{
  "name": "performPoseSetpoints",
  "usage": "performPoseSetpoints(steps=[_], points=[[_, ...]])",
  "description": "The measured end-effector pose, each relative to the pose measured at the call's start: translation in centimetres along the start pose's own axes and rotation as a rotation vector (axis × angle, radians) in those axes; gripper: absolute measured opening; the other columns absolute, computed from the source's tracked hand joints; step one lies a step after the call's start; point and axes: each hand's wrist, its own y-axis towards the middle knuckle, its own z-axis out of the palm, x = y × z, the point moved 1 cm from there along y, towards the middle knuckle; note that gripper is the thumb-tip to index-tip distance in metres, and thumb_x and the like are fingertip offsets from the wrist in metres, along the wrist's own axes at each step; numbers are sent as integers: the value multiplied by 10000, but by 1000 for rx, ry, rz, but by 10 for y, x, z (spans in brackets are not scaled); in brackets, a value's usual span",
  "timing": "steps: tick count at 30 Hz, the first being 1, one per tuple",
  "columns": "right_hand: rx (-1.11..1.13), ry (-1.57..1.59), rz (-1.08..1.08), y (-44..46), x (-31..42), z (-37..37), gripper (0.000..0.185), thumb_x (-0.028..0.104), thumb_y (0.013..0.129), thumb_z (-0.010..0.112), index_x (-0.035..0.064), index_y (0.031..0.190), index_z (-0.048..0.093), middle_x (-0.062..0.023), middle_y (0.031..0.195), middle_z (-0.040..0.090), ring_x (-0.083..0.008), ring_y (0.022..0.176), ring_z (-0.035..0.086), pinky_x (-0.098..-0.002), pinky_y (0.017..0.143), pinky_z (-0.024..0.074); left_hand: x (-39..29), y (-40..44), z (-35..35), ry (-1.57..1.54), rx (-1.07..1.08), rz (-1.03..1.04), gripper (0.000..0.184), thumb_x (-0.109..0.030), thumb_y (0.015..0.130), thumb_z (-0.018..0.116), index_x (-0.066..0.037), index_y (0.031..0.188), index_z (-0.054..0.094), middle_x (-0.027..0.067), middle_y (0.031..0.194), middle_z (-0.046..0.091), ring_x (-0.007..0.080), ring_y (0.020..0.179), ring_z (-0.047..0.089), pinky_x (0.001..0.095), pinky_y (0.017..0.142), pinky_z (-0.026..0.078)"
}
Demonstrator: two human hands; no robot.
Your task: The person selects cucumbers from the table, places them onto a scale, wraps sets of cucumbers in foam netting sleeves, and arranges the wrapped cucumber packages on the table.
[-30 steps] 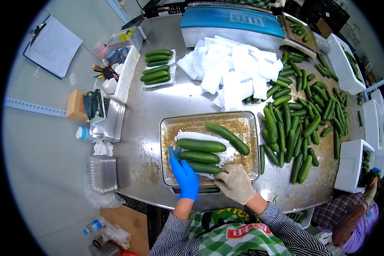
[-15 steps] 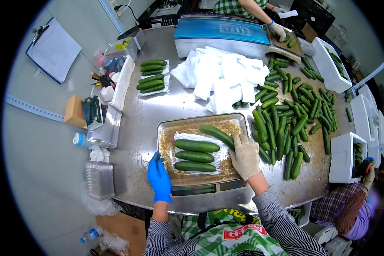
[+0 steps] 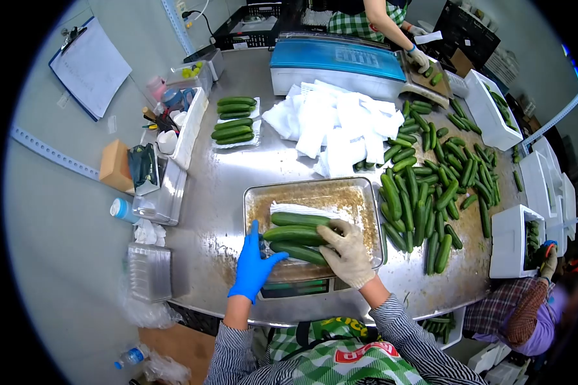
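Green cucumbers [image 3: 293, 235] lie side by side on a white ribbed pad [image 3: 302, 208] in a worn metal tray [image 3: 249, 205]; the middle one sits highest. My right hand [image 3: 348, 255], in a beige knit glove, grips the right end of the middle cucumber, its fingers also covering the neighbours' ends. At the left ends is my left hand [image 3: 253, 266] in a blue glove, index finger and thumb spread apart around the cucumber tips. Whether it presses on them I cannot tell. Below the tray's front edge shows part of a scale [image 3: 295, 289].
Loose cucumbers [image 3: 443, 186] are heaped on the right of the steel table [image 3: 205, 256]. White pads [image 3: 340, 122] lie piled behind the tray. Packed cucumbers [image 3: 234, 131] stand back left, near a blue-topped machine [image 3: 337, 58]. Co-workers' gloved hands [image 3: 419, 59] appear at back and right.
My right hand has moved left, bringing the fourth cucumber onto those on the pad. My left hand has come in from the tray's edge to the cucumbers' left ends, with its thumb spread.
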Motion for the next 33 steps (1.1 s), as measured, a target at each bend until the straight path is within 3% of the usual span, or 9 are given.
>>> performPoseSetpoints(steps=[7,10,13,16,17,21,27,30,33], points=[[-60,-1,332,-18,-2,7,597,203,906,641,-72,1387,418,-295,1325,494,-464,1183,503,-487,1018,421,-4,9,-11,153,105,178,1180,-231,669,915,-141,1587,179,174,1298,476,296,1097,587,375,924,524],[-47,88,452,-2,14,1,533,194,899,645,-50,1339,471,-289,1289,517,-463,1160,517,-493,999,427,-12,17,-16,223,239,200,1206,-363,687,888,-149,1592,120,270,1441,377,422,1274,488,447,1025,472],[-145,60,375,1,10,9,457,202,868,691,-28,1237,550,-278,1225,542,-438,1108,546,-483,964,444,-22,12,-18,270,181,215,998,-353,737,853,-109,1534,304,262,1442,381,424,1243,511,454,1002,482],[-158,-136,328,-3,8,3,408,213,827,746,-1,1144,604,-242,1132,583,-402,1062,568,-463,941,457,-2,14,-19,372,3,302,641,-310,812,793,-53,1338,531,238,1415,426,407,1197,546,457,970,493],[-113,-54,343,-6,5,4,399,201,787,785,17,1101,624,-198,1070,612,-356,1006,592,-430,887,485,2,15,-18,299,9,259,384,-228,848,756,-24,1143,620,206,1378,485,386,1168,568,449,954,500],[-159,186,341,-10,-2,1,405,124,755,800,18,1102,621,-161,1064,630,-303,932,629,-384,814,520,-8,20,-22,193,-67,428,384,-137,809,767,-29,1150,627,187,1352,522,367,1170,571,433,968,492],[-104,328,312,-13,-10,0,469,-28,772,716,-8,1217,567,-164,1190,573,-249,1038,624,-311,846,538,-3,27,-16,71,37,397,532,-13,813,699,-45,1318,536,199,1379,507,365,1262,524,400,1047,449],[-155,373,531,-21,-7,5,532,5,823,667,-17,1327,498,-201,1241,549,-289,1102,597,-342,917,510,-8,19,-22,-86,93,266,611,-9,860,647,-41,1432,437,217,1421,474,369,1315,480,396,1089,407],[-77,60,418,-16,-8,7,610,131,862,678,-52,1387,426,-263,1291,508,-394,1177,527,-428,1018,434,-13,13,-19,-109,113,151,612,-60,925,586,-21,1492,357,230,1479,418,370,1366,422,411,1133,347]])
